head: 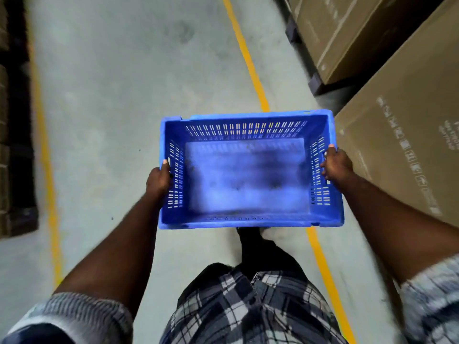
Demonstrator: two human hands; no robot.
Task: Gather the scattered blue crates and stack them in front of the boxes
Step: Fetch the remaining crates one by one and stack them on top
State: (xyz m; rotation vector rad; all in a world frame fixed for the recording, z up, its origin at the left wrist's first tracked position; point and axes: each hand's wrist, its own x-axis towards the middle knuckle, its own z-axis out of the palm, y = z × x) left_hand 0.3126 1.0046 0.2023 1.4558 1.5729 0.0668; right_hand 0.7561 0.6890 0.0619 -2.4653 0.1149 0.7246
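Head view, looking down. Grey concrete floor (119,90) all round. Yellow floor line (244,53) running from 12 o'clock, under the load, on toward 5 o'clock. Second yellow line (47,157) along 9 o'clock, just beside a dark stack (15,145) at the left edge, too blurred to name. Brown cardboard boxes (347,33) at 1 o'clock. Larger cardboard box (407,150) at 3 o'clock, printed with white symbols, close beside the load's right end; touching or not, cannot tell.

Blue crate (246,130) at centre, carried level above the floor, open top upward, slotted walls, long side across the view, its bottom smeared by motion blur. Plaid shirt (248,306) and dark trouser leg (260,249) at 6 o'clock, just behind it.

Left grip (159,178) at the crate's 9 o'clock end, clasping the short wall, thumb tip up on the rim. Right grip (337,167) at the 3 o'clock end, curled over the opposite rim, thumb on top. Both forearms bare, reaching forward, sleeves pushed up near the elbows.
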